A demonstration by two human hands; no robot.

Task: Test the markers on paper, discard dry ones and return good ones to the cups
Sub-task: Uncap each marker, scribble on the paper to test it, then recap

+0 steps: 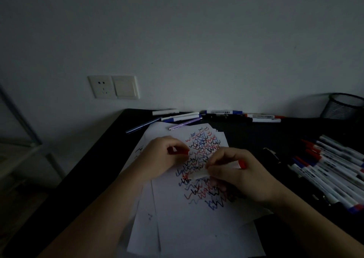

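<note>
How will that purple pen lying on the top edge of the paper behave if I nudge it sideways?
The purple pen looks slim and round, so it would probably roll rather than slide. It lies half on the paper and half on the dark desk, so the sheet's edge may check it slightly. It seems light and stiff; a small push should move it.

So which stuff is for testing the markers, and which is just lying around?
For the job: red cap in left hand; marker in right hand; scribbled paper; marker pile; mesh cup.

Just lying about: wall socket; switch; purple pen.
</note>
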